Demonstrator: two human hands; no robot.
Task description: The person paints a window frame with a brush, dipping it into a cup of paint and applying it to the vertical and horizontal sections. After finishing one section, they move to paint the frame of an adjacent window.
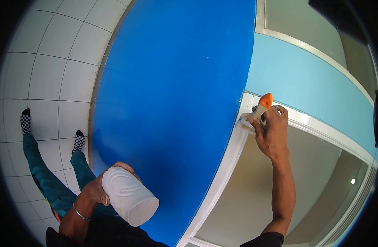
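My right fingers (257, 125) clamp paintbrush (260, 112), bristles at white window frame (225, 173). Brush seems light, bristles soft; better pinch handle low. My left fingers (105, 200) wrap white cup (129, 196), maybe slippery; hold around middle.

No text, label, brand, number or sign can be read here.
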